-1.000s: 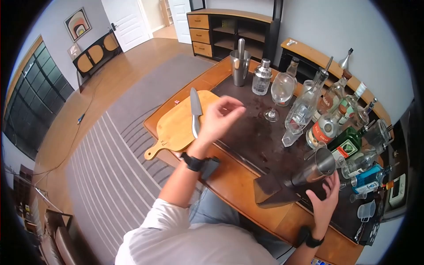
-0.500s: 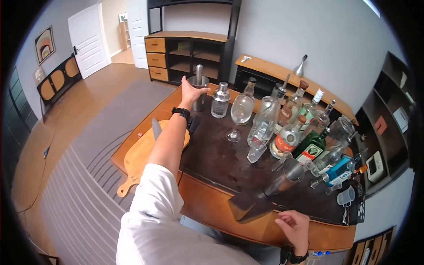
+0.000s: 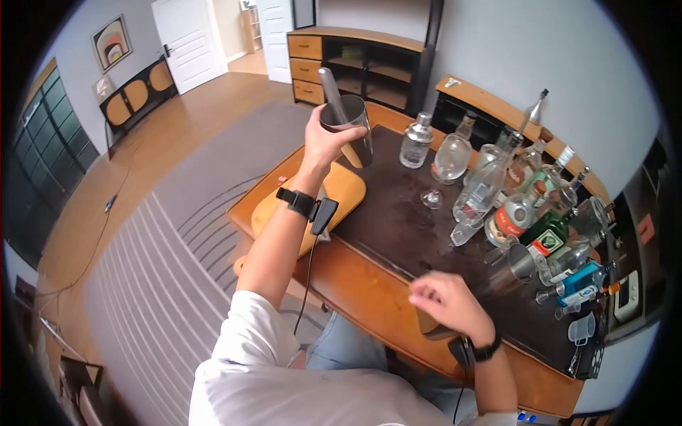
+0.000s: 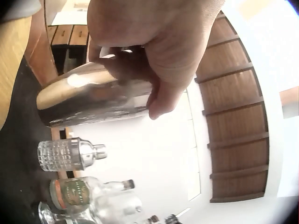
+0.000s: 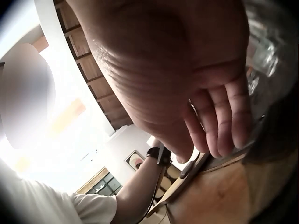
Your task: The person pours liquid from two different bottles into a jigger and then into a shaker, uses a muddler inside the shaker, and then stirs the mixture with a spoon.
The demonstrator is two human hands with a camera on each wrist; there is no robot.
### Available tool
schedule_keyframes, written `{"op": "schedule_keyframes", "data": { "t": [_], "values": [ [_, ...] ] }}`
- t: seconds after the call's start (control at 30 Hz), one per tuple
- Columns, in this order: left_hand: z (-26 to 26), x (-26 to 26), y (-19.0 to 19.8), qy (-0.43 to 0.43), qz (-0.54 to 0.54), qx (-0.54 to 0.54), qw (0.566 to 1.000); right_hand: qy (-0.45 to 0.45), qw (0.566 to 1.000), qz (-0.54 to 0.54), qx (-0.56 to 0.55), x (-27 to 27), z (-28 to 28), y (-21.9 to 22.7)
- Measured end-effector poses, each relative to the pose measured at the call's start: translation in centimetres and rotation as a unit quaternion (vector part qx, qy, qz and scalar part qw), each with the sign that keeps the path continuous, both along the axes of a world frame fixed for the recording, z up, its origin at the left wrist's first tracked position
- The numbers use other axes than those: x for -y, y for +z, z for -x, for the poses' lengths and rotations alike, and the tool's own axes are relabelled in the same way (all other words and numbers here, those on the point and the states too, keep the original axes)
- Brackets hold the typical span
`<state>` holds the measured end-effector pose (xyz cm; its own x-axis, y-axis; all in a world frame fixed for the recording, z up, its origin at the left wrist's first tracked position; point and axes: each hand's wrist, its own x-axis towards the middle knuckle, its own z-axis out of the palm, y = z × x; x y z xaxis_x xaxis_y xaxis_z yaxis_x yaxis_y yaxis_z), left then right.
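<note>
My left hand grips a metal shaker tin near its rim, tilted above the far end of the cutting board. A metal rod stands out of the tin's mouth. In the left wrist view the thumb and fingers wrap the tin. My right hand hovers over the table's front edge, fingers loosely bent and holding nothing; its fingers hang relaxed in the right wrist view. Beyond it another metal tin stands on the dark mat. The knife is mostly hidden behind the left wrist.
A glass shaker, a stemmed glass and several bottles, one with a green body, line the mat's far side. A measuring cup stands at the right end. The dark block at the front edge is partly covered by my right hand.
My left hand reached the far tin, took hold of it with the rod inside, and lifted it off the mat towards me. My right hand moved from beside the near tin to above the front edge.
</note>
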<state>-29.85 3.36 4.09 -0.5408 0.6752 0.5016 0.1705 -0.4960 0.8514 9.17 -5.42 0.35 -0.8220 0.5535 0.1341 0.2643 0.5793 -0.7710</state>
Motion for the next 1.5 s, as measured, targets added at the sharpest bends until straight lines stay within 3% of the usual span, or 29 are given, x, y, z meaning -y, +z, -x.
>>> {"op": "schedule_keyframes", "data": {
  "t": [0.1,0.23,0.33,0.43,0.5,0.7,0.87,0.97,1.13,1.33,1.5],
  "values": [
    [-0.3,7.2,2.0,0.024,-0.020,0.017,0.999,0.048,0.995,-0.067,-0.047,-2.8,6.6,-2.1],
    [-1.1,16.2,4.3,0.017,-0.044,-0.014,0.999,-0.019,0.982,-0.161,-0.099,-3.7,15.8,-3.8],
    [-2.4,21.0,3.8,0.090,-0.021,-0.013,0.996,-0.093,0.971,-0.217,-0.048,-3.1,21.4,-3.4],
    [-3.3,24.2,1.9,0.143,-0.014,-0.024,0.989,-0.041,0.979,-0.174,0.096,-2.0,24.7,-1.3],
    [-4.3,25.7,0.6,0.164,0.022,-0.002,0.986,-0.018,0.973,-0.217,0.077,-2.5,25.8,-2.8],
    [-6.1,26.9,-3.3,0.098,0.051,0.022,0.994,-0.031,0.954,-0.273,0.120,-5.2,22.5,-3.0],
    [-7.8,25.6,-5.3,0.064,0.062,0.020,0.996,-0.062,0.981,-0.116,0.140,-6.4,18.4,-3.5],
    [-8.0,25.3,-5.8,0.046,0.043,0.012,0.998,-0.058,0.988,-0.109,0.090,-7.4,17.0,-3.5],
    [-7.1,25.0,-6.7,0.044,-0.004,-0.069,0.997,-0.144,0.963,-0.223,0.055,-8.6,17.1,-3.7],
    [-7.5,26.5,-5.0,0.023,0.018,-0.006,1.000,-0.130,0.962,-0.235,0.052,-8.3,17.9,-4.7],
    [-6.6,26.6,-5.8,0.050,0.008,-0.069,0.996,-0.071,0.964,-0.253,0.037,-5.0,18.7,-4.0]
  ]
}}
